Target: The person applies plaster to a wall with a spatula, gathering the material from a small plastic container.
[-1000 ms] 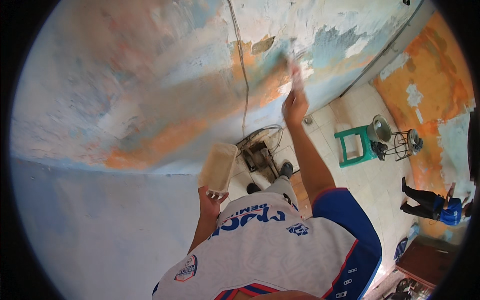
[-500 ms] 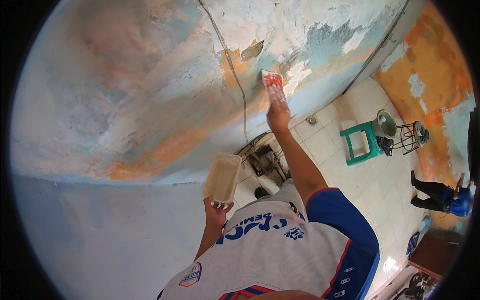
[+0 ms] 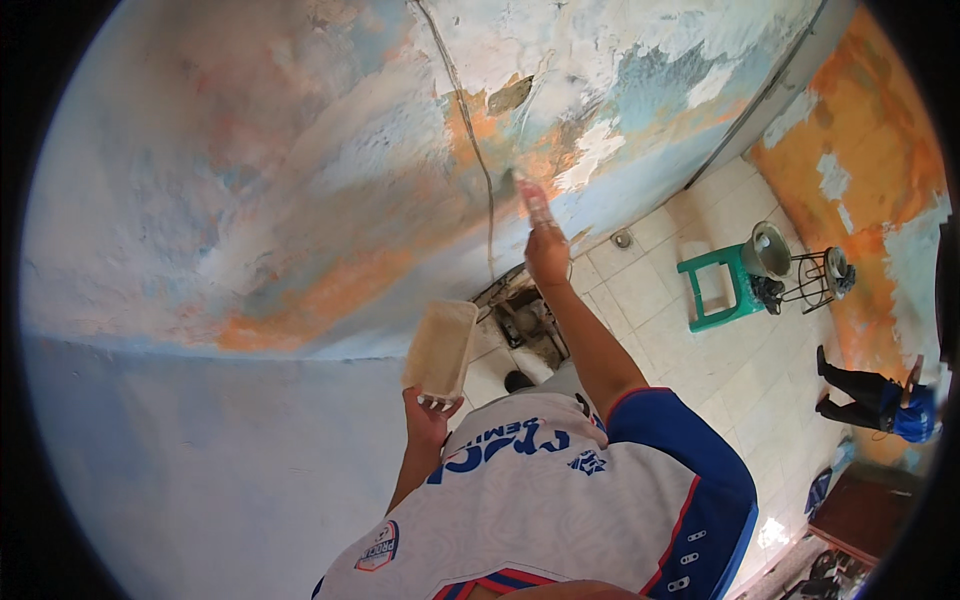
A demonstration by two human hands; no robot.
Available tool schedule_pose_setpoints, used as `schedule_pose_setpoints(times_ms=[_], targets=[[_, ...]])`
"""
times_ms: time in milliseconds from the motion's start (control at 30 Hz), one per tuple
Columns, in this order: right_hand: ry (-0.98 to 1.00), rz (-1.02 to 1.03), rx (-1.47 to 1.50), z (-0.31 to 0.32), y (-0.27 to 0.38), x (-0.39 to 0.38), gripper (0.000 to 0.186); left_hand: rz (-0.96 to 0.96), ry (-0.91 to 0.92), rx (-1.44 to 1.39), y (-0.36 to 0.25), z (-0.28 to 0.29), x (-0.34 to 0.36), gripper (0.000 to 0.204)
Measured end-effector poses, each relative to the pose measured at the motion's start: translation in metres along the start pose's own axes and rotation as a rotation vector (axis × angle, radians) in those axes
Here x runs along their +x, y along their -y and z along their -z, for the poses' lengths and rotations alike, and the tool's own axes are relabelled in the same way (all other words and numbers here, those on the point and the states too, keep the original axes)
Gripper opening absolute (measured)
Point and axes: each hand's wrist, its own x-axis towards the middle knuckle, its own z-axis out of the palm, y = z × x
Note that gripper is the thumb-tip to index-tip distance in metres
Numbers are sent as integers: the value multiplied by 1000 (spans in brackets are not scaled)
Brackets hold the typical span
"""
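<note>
My right hand [image 3: 547,257] is closed round a red scraper [image 3: 534,200] smeared with white. Its far end is at the patchy wall [image 3: 330,190], just right of a hanging cable [image 3: 465,115]; whether it touches is too blurred to tell. Lower down, my left hand [image 3: 428,420] grips the near end of an off-white rectangular tray [image 3: 440,345], fingers curled over its edge. The tray's inside faces up and looks pale, with no heap of filler that I can make out. Orange, blue and white patches cover the wall, with a dark hole [image 3: 511,95] above the scraper.
On the tiled floor to the right stand a green stool [image 3: 742,300], a bucket [image 3: 767,250] and a metal stand [image 3: 810,280]. Farther right is another person [image 3: 895,400]. Dark clutter [image 3: 535,325] lies at the wall's foot. A brown cabinet [image 3: 865,510] is at the lower right.
My right hand and the scraper have moved down the wall and a little left. The tray in my left hand has shifted slightly up and left.
</note>
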Motion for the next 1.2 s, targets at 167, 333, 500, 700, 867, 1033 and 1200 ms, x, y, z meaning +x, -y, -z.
schedule_pose_setpoints(times_ms=[167, 333, 500, 700, 867, 1033, 1200], targets=[[-421, 10, -86, 54, 25, 120, 44, -16, -18, -31, 5, 9, 5, 71], [-124, 116, -164, -9, 27, 107, 53, 22, 7, -22, 1, 4, 9, 71], [92, 89, -53, -6, 10, -13, 52, -1, 36, -19, 2, 8, 14, 71], [-383, -8, -66, 55, 33, 113, 30, -9, 14, -30, 5, 10, 12, 71], [-209, 74, -184, 14, 17, 113, 28, 23, 36, -35, 6, 6, 11, 73], [170, 168, -1, 3, 25, -5, 61, 27, 44, -67, 6, 13, 9, 73], [-137, -76, -67, 49, 25, 47, 60, 1, 63, -64, 18, 26, 17, 73]])
